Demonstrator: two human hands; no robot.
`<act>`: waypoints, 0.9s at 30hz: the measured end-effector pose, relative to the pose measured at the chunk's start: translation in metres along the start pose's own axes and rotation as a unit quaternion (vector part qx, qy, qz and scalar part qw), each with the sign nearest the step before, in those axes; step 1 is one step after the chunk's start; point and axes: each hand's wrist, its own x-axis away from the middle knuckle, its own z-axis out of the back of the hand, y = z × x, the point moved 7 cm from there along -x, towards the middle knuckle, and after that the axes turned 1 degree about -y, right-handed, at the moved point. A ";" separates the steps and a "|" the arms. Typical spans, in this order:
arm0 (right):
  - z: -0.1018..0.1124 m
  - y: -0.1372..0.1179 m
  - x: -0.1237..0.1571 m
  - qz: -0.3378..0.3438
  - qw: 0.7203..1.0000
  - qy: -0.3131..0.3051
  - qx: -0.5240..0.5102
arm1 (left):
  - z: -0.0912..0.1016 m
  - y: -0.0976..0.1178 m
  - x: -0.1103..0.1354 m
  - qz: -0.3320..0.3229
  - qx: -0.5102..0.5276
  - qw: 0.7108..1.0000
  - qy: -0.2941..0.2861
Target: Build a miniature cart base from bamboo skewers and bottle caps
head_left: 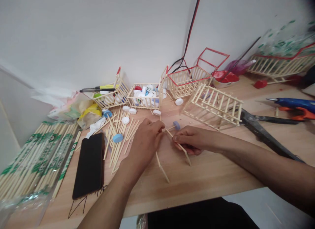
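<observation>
Two bare hands worked near the centre of my feed, both clamped on a thin stick frame (pixel 181 147). The right hand (pixel 188 140) pinched it between thumb and fingers; the left hand (pixel 147 137) had its fingers drawn together at the far end, which it partly hid from me. Two bent legs of the frame ran toward the near edge of the bench (pixel 209 176), and a blue cap (pixel 176 125) stood just beyond the right hand.

Further out, right of centre, I saw an unpainted stick cart (pixel 216 105) lying tilted, with a black-handled tool (pixel 268 137) just beside it. A blue tool (pixel 295 102) with a metal tip was at the right edge. Above centre sat a red-trimmed cart (pixel 194 81), near a bowl (pixel 225 83) that was red inside and had a thin rod leaning in it. Left of that, another cart (pixel 145 107) was heaped with bottle caps. Loose sticks (pixel 120 147) lay left of centre, then a dark phone (pixel 89 166), and packaged chopsticks (pixel 36 156) filled the lower left.
</observation>
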 end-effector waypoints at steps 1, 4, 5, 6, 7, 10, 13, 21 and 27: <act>0.000 0.000 0.000 0.001 1.000 0.000 0.001 | 0.000 0.000 0.000 -0.002 0.002 1.000 0.001; 0.000 0.000 0.000 0.004 1.000 0.001 0.003 | 0.000 0.001 0.000 -0.011 0.003 1.000 0.006; 0.000 0.000 0.000 0.004 1.000 0.001 0.006 | 0.000 0.002 0.000 -0.015 0.003 1.000 0.008; -0.001 0.000 0.000 0.004 1.000 0.000 0.008 | 0.000 0.003 0.001 -0.021 0.002 1.000 0.011; -0.001 0.000 0.000 0.003 1.000 0.000 0.009 | 0.000 0.004 0.001 -0.027 0.001 1.000 0.013; -0.001 0.000 0.000 -0.004 1.000 0.000 0.011 | 0.002 0.006 0.000 -0.047 -0.008 0.999 0.018; -0.001 -0.001 0.001 -0.003 1.000 0.000 0.015 | 0.009 0.002 -0.001 -0.047 -0.020 0.998 0.044; 0.000 -0.003 0.003 -0.006 1.000 0.008 0.013 | 0.027 -0.016 -0.001 0.007 -0.028 0.997 0.065; -0.001 -0.001 0.002 -0.007 1.000 0.007 0.008 | 0.033 -0.027 0.003 0.059 -0.016 0.998 0.016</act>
